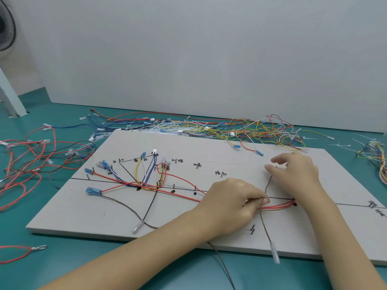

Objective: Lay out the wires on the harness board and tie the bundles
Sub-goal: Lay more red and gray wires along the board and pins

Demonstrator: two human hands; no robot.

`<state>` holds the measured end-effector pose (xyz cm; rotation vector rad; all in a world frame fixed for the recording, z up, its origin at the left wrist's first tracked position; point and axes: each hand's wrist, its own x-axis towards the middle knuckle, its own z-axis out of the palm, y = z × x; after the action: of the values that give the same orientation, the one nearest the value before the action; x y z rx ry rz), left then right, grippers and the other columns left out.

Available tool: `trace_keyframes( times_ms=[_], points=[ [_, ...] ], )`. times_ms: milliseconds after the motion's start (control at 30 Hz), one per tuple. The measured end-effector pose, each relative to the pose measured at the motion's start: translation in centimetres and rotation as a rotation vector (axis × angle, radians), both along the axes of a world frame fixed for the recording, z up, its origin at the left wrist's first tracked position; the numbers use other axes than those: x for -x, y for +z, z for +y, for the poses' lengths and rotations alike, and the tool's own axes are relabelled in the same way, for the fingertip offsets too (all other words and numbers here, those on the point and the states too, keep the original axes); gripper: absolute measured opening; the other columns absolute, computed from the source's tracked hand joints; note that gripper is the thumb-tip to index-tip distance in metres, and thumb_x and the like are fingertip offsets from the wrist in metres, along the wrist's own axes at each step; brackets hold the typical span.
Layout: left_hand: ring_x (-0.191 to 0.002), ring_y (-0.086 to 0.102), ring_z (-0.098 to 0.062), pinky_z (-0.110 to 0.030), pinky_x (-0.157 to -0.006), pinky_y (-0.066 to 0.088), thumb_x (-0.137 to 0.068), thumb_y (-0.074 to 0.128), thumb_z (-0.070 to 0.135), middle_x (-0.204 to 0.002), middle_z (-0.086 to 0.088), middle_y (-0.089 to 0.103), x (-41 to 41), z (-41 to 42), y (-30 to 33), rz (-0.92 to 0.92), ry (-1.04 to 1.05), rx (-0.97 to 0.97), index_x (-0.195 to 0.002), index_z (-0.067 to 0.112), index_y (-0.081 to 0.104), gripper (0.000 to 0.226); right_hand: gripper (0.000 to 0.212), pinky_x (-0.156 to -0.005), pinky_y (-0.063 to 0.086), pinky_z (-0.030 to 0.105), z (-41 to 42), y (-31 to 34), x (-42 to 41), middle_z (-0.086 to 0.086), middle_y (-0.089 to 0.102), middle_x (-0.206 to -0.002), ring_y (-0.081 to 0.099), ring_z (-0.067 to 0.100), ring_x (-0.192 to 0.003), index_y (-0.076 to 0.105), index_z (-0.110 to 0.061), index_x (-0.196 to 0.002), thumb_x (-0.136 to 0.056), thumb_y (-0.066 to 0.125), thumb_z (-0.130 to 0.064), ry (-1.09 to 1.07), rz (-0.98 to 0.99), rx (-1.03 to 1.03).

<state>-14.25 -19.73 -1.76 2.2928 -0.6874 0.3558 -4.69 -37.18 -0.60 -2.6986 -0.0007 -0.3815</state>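
Wires (150, 186) already run across the harness board (88, 208), fanned from a knot of red, blue, yellow and white strands at the left centre towards the pegs along the drawn line. From the head view, which is the only one, the left hand (232, 200) rests low on the board just right of middle, its fingertips pinching a red pair (276, 206) and a thin dark wire (264, 223) together at one spot. The red pair lies nearly flat along the board's long drawn line, running right from that pinch to a peg hidden under the right wrist. The dark wire crosses it there, one end going up the board, the other trailing down to a clear sleeve (275, 253) at the near edge.

The right hand (293, 172) sits farther up the board and to the right, fingers loosely curled; whether they hold the dark wire's upper end I cannot tell. So the crossing point lies at the left fingertips, just below and left of the right hand. I judge the left hand is the anchor, the right free to route.

Loose wires (209, 126) heap behind the board on the green table (83, 258).
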Motion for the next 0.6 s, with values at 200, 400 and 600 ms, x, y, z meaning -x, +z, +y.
trace_keyframes(
  times_ms=[200, 400, 600],
  points=[
    [-0.091, 0.054, -0.022, -0.041, -0.073, 0.049, -0.094, 0.055, 0.025, -0.09, -0.001, 0.074, -0.2, 0.2, -0.3, -0.029, -0.006, 0.007, -0.099, 0.018, 0.076, 0.022, 0.019, -0.049, 0.035, 0.015, 1.4, 2.0, 2.8, -0.01, 0.063, -0.057, 0.042, 0.002, -0.047, 0.075, -0.023, -0.068, -0.081, 0.068, -0.011, 0.374, 0.135, -0.449],
    [-0.084, 0.057, -0.026, -0.038, -0.078, 0.046, -0.09, 0.064, 0.014, -0.089, -0.008, 0.075, -0.5, 0.4, -0.3, -0.012, -0.036, 0.14, -0.099, 0.012, 0.078, 0.017, 0.027, -0.051, 0.032, 0.023, 0.5, 3.0, 3.9, 0.01, 0.06, -0.063, 0.043, 0.018, -0.061, 0.078, -0.02, -0.079, -0.08, 0.065, 0.003, 0.493, 0.428, -0.408],
    [-0.08, 0.058, -0.024, -0.031, -0.078, 0.044, -0.086, 0.068, 0.01, -0.084, -0.006, 0.075, -0.5, 0.5, 0.0, -0.058, -0.051, 0.174, -0.092, 0.01, 0.079, 0.012, 0.009, -0.064, 0.047, 0.014, 0.0, 3.0, 4.9, 0.003, 0.07, -0.086, 0.065, 0.008, -0.071, 0.078, -0.012, -0.072, -0.074, 0.079, -0.003, 0.626, 0.55, -0.406]
  ],
)
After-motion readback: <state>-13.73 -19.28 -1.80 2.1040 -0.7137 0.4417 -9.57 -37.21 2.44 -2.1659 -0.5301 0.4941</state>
